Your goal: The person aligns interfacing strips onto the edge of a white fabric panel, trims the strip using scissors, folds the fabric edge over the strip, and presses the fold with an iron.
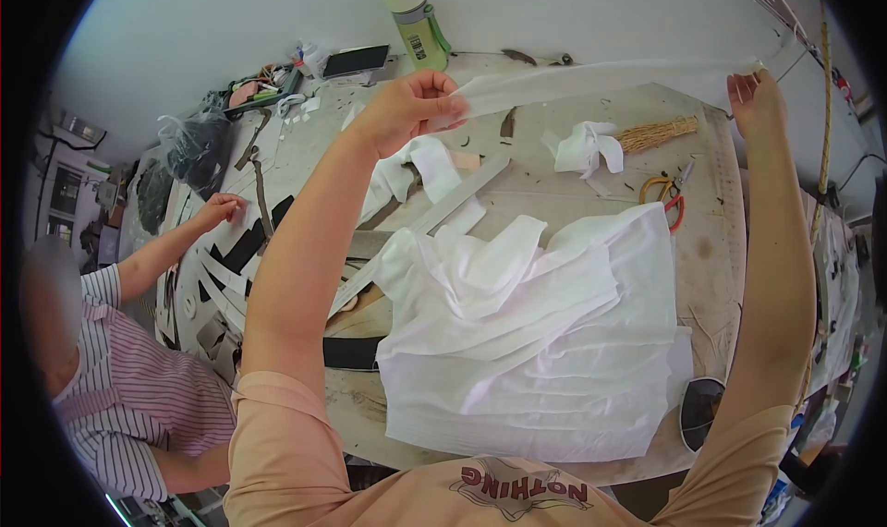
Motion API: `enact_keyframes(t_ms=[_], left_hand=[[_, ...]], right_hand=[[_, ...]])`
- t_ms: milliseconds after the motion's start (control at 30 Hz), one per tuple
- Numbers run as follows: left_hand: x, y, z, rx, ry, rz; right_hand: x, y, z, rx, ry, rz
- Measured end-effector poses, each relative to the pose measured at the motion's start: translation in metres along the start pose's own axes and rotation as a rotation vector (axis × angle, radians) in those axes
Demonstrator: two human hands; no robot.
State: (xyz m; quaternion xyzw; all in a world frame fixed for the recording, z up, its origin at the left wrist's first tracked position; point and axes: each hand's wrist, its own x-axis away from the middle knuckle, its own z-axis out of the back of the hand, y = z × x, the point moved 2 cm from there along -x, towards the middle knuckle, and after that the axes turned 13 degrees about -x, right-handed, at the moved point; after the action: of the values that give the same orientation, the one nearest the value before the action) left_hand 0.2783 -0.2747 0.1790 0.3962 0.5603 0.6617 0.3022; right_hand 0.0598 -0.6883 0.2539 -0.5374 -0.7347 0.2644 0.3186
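A long, thin strip of white cloth (pixel 601 83) is stretched in the air between my two hands, above the far side of the table. My left hand (pixel 420 109) pinches one end between thumb and fingers. At the far right my right hand (pixel 758 100) is closed on the other end, with its fingertips partly hidden. Below them a large pile of white fabric (pixel 536 342) lies creased on the table. More white pieces (pixel 434 171) lie behind it, near a long flat ruler-like strip (pixel 462 194).
Scissors (pixel 667 194), a straw brush (pixel 658 134) and a crumpled white scrap (pixel 589 150) lie on the table (pixel 707 250). A green bottle (pixel 418 28) stands at the back. At the left, a co-worker's hand (pixel 220 211) is over the table near black strips (pixel 242 250).
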Motion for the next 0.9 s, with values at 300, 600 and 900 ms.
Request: enact_keyframes(t_ms=[300, 600, 900], left_hand=[[0.023, 0.028, -0.015, 0.097, 0.181, -0.166], [0.147, 0.022, 0.013, 0.113, 0.113, -0.123], [0.272, 0.016, 0.006, 0.062, 0.209, -0.311]], right_hand=[[-0.001, -0.031, 0.049, 0.508, -0.245, 0.354], [0.147, -0.109, 0.134, 0.719, -0.517, -0.391], [0.284, -0.190, 0.222, 0.786, -0.872, -0.616]])
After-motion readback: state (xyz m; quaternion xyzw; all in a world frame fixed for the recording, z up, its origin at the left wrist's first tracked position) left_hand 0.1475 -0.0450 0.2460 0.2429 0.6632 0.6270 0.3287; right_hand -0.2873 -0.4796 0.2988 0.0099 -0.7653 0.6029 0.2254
